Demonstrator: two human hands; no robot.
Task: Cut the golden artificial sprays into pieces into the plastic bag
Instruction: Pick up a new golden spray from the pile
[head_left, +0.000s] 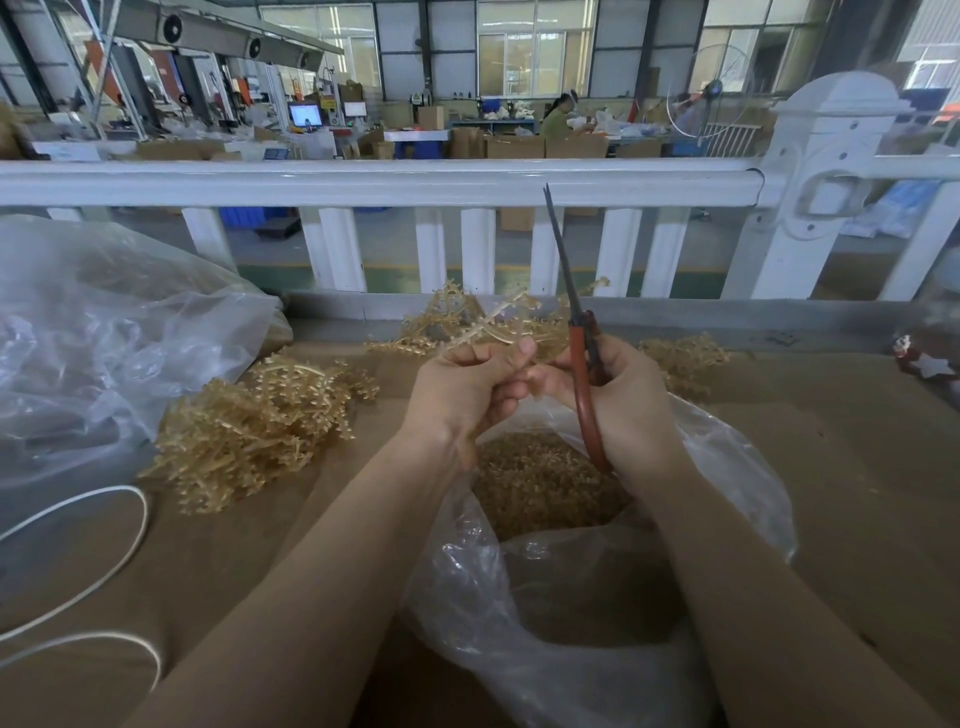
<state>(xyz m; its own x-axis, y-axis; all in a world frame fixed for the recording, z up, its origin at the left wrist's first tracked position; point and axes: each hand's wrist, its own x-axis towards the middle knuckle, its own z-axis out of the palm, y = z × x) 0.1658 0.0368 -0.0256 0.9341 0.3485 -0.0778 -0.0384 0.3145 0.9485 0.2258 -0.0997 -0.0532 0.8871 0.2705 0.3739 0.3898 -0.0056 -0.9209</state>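
My left hand (467, 387) grips the stem of a golden spray (467, 322) that fans out up and away from me. My right hand (618, 400) holds red-handled scissors (582, 353) with the closed blades pointing up past the white rail. Both hands hover over an open clear plastic bag (561, 613), which holds a heap of cut golden pieces (540, 483). A pile of uncut golden sprays (260, 426) lies on the table to the left. A smaller clump of sprays (685, 358) lies behind my right hand.
The brown cardboard-covered table (831, 493) ends at a white railing (395, 187). A big crumpled clear bag (98, 332) fills the left side. A white cord (124, 540) loops at the near left. A small red ornament (930, 364) sits at the far right edge.
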